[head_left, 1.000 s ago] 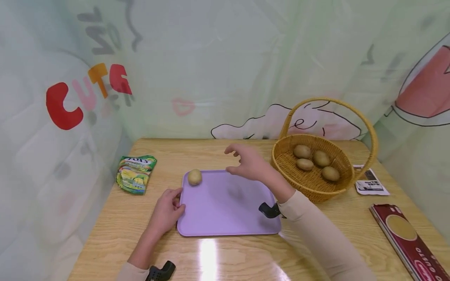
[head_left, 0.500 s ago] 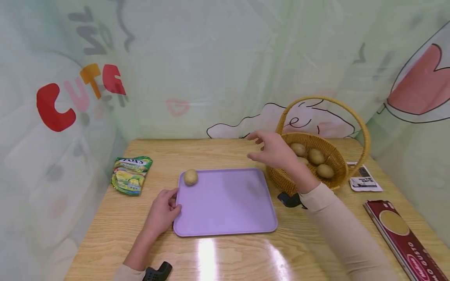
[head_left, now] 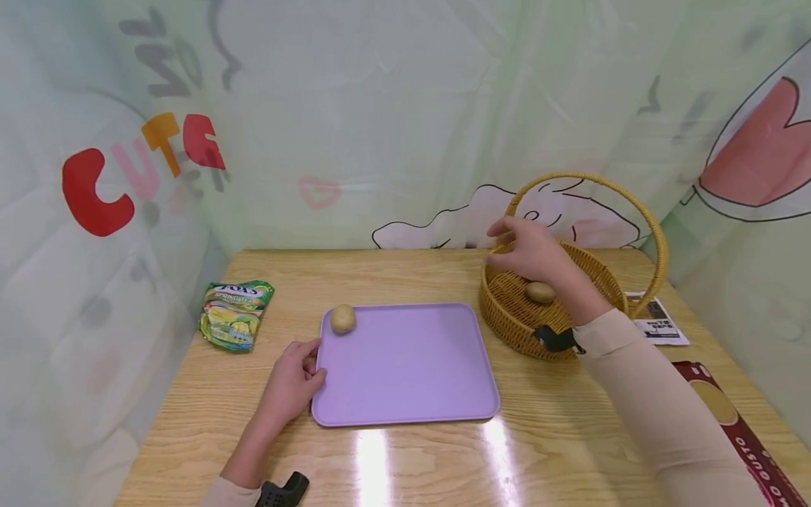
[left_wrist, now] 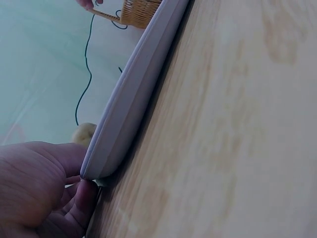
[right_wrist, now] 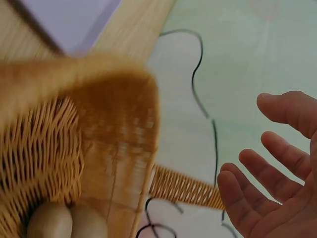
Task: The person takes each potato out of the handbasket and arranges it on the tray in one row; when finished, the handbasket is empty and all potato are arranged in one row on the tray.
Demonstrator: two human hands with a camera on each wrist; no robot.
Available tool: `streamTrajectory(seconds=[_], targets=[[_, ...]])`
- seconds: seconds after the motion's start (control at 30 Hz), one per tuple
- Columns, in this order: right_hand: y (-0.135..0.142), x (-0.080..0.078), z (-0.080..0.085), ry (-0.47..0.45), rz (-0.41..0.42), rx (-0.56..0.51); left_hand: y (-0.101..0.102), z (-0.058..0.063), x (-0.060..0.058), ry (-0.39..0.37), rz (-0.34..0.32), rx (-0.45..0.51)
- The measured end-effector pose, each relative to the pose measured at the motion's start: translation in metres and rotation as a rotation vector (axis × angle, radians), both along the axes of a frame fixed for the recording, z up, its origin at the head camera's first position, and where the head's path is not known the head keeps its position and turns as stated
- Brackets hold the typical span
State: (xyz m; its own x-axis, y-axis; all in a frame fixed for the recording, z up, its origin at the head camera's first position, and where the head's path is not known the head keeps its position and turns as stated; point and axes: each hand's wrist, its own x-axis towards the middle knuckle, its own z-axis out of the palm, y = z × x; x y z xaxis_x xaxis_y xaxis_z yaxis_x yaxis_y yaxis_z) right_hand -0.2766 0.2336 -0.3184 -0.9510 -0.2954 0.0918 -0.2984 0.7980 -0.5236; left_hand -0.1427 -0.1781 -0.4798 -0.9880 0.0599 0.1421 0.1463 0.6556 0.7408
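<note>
A lilac tray [head_left: 405,366] lies on the wooden table. My left hand [head_left: 293,384] holds its left rim, and in the left wrist view the fingers [left_wrist: 74,156] sit round the tray's edge [left_wrist: 124,99]. One potato [head_left: 343,319] rests in the tray's far left corner. My right hand [head_left: 529,250] is over the wicker basket [head_left: 507,317], its fingers loosely bent and holding nothing. A potato [head_left: 541,292] shows in the basket below the wrist, while the hand and forearm hide others. The right wrist view shows two potatoes [right_wrist: 49,220] inside it.
The basket's tall arched handle [head_left: 659,246] rises around the right arm. A green candy bag [head_left: 236,315] lies at the left. On the right are a white packet [head_left: 662,327] and a dark red box [head_left: 741,429], partly behind the sleeve. A printed curtain [head_left: 355,127] stands behind the table.
My right hand has moved right, from above the tray to over the basket. The left hand keeps its place at the tray's rim. The view has shifted slightly.
</note>
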Motion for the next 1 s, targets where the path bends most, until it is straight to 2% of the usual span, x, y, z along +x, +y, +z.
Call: streamTrajectory(seconds=[0.27, 0.5, 0.7, 0.87, 1.0], targets=[[0.026, -0.012, -0.004, -0.064, -0.072, 0.018, 0.0, -0.001, 0.006, -0.015, 0.012, 0.001], [0.046, -0.023, -0.01, -0.037, -0.048, 0.05, 0.001, 0.0, 0.01, 0.003, 0.016, 0.005], [0.062, -0.033, -0.025, -0.051, -0.036, 0.123, 0.001, 0.0, 0.014, 0.005, 0.014, 0.011], [0.074, -0.038, -0.035, -0.098, 0.003, 0.146, 0.003, 0.001, 0.017, 0.009, 0.013, 0.006], [0.08, -0.033, -0.039, -0.175, 0.023, 0.137, 0.005, 0.0, 0.018, 0.008, 0.015, 0.011]])
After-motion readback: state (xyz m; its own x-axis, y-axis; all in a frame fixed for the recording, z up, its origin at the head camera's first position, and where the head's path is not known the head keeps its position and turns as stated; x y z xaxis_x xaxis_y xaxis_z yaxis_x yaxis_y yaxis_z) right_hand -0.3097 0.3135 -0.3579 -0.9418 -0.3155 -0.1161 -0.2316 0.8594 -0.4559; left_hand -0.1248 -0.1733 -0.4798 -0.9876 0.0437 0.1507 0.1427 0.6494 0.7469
